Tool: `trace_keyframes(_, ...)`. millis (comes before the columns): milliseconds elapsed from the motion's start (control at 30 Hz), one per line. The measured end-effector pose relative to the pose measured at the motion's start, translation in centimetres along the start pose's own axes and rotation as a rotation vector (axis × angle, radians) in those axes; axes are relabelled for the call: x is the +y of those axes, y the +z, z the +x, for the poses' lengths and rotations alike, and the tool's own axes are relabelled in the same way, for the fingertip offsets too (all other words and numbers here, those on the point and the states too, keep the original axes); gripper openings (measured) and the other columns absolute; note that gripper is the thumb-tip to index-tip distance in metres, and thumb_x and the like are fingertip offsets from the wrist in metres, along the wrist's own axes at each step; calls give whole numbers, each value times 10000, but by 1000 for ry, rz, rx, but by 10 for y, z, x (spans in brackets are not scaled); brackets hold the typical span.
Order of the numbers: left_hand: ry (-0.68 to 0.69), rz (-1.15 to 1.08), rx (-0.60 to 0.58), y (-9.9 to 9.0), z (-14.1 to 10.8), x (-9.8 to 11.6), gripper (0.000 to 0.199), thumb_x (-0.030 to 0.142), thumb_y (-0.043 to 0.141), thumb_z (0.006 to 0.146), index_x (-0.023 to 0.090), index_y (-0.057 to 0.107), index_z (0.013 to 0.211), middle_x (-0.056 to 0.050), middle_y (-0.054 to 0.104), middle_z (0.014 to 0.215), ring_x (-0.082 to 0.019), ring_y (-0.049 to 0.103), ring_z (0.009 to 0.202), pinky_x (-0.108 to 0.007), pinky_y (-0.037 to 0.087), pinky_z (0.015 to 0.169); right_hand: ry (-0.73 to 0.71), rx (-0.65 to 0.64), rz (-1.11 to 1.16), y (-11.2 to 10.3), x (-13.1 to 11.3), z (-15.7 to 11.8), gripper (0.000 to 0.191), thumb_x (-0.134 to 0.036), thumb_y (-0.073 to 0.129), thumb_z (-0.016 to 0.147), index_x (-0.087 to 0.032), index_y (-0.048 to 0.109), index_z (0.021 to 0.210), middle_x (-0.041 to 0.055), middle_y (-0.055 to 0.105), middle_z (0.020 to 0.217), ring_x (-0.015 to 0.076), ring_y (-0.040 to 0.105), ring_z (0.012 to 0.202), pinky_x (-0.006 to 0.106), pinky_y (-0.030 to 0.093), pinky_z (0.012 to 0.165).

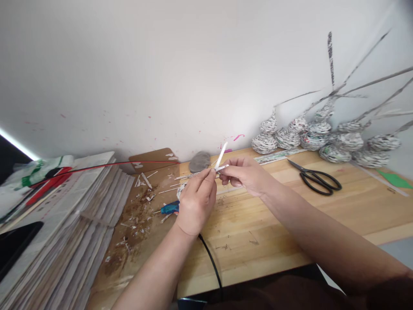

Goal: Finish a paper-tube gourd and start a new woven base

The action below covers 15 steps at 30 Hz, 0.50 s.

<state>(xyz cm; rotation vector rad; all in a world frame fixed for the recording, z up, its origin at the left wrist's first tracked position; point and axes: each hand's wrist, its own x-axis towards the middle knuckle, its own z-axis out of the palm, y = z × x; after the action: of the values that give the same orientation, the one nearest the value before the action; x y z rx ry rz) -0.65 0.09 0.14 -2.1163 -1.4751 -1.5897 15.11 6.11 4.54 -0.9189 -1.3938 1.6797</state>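
1. Broadly, the scene is backed by a pale wall (pixel 155 64), against which a wooden table (pixel 274 228) is set.
2. At the left, a thick stack of newspapers (pixel 92 219) is piled; at the far right, woven paper forms (pixel 264 144) are lined up near the wall, with long stems left jutting from their tops.
3. Between these, the hands are brought close together above the table: a white paper strip (pixel 221 154) is pinched by the left hand (pixel 196 196), thumb against finger, and its lower part is pinched by the right hand (pixel 243 174) just beside.
4. For the step to be done well, it is judged that the meeting point should be held firmly by the left hand while the paper is guided lightly by the right, so that nothing is crushed or twisted.
5. Black scissors (pixel 312 173) are laid to the right, their tips directed leftward and toward the wall.
6. In the strip, the long axis of the longer length is pointed steeply upward, tipped slightly right; a shorter length is directed rightward, nearly level. Whether one folded piece or two is held cannot be told.
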Motion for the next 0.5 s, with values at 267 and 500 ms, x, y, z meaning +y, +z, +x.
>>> trace_keyframes(267,-61,-80,-9,-2,7,5,249,158,608,851,257,754,1026,-70,735,1115,-206,690,1017,-349,520,967,-145,48,-118,0,3,-1,209,-328,768,677,-136,697,718,-5,617,599,72,469,500,216,318,460)
trace_keyframes(500,-491,-590,-91,-7,18,12,252,312,624,882,214,682,1107,-52,738,978,-166,687,877,-282,563,793,-217,9,-203,-4,0,-2,225,-361,754,709,-145,696,733,16,638,648,136,578,620,268,442,586)
